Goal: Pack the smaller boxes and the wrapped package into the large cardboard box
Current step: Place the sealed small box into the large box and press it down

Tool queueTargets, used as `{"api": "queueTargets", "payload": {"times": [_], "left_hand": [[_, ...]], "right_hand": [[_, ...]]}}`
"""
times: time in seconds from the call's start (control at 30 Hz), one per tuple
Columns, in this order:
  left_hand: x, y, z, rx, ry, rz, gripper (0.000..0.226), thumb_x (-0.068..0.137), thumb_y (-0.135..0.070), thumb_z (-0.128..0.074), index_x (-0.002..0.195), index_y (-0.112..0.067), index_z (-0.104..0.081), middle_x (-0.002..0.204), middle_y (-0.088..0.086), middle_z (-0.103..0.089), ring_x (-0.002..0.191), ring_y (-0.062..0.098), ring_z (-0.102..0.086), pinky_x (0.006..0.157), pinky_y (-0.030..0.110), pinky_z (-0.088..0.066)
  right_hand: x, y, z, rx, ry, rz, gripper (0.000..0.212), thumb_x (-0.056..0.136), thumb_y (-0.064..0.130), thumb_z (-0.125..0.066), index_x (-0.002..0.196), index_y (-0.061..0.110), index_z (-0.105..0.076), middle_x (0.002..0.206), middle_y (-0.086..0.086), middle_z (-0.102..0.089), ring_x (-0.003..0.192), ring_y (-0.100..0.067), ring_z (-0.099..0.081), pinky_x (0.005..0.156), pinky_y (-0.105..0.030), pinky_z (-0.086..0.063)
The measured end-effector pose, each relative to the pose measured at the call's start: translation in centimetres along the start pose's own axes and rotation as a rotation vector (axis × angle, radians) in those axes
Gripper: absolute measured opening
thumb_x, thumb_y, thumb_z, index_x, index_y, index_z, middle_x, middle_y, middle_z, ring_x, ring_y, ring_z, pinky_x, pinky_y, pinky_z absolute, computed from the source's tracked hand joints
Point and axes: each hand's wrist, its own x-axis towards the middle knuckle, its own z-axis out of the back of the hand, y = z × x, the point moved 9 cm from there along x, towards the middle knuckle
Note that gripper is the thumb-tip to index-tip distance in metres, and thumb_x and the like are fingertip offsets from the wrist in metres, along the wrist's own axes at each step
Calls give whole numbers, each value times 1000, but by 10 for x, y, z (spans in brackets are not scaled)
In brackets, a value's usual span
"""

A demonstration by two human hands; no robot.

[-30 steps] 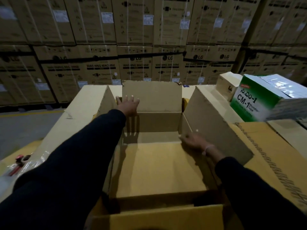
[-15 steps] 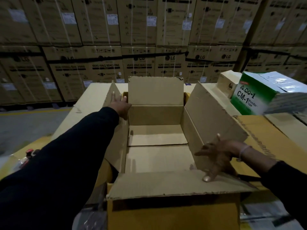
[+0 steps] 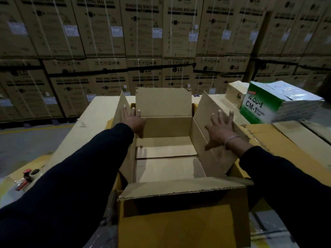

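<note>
Stacked cartons are backing the empty box [image 3: 170,165]; both hands [image 3: 133,120] [image 3: 221,128], flat-fingered and gripping nothing, are pressing its side flaps outward, green box [image 3: 258,106] lying nearer the right.

Dim warehouse light, murky corners – soft grainy detail, wide-angle bending at the edges, shadow under near flap

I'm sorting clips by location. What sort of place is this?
Most likely an appliance warehouse: strapped washing machine cartons stacked high like a wall, a bare concrete floor, and an open large cardboard box being packed.
</note>
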Motion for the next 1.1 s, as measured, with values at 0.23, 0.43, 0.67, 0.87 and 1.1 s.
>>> {"api": "queueTargets", "payload": {"times": [0.23,0.43,0.67,0.87,1.1], "left_hand": [[-39,40,-10,205,28,248,67,80,-59,-75,138,-30,-60,168,27,-3,152,55,8,101,85,19],[-41,28,-2,177,-74,174,81,83,-59,-71,152,-27,-44,168,26,-3,153,52,7,107,82,16],[-48,-1,18,63,-152,54,83,85,-60,-68,155,-25,-39,169,25,1,154,48,8,111,79,12],[-64,-27,40,-116,-210,-18,83,93,-53,-62,160,-20,-26,168,25,7,154,48,11,115,76,8],[-92,-108,82,-522,-271,-195,94,95,-64,-54,164,-26,-2,170,15,15,155,41,11,126,57,1]], "right_hand": [[2,-41,-27,-1,-94,-200,79,80,56,-71,150,31,-44,168,-23,5,151,-57,-1,116,-66,-25],[1,-19,-9,-104,-147,-206,73,81,64,-62,146,32,-54,170,-22,-1,152,-56,7,116,-78,3],[-6,-5,13,-94,-148,-159,80,78,68,-65,148,33,-52,172,-20,0,155,-51,11,111,-80,15],[-21,-23,19,116,-105,-112,92,77,74,-69,154,31,-44,172,-20,4,155,-50,14,111,-81,15],[-52,-81,15,500,-91,-73,112,72,81,-73,161,31,-27,173,-14,7,157,-45,14,115,-78,10]]}}
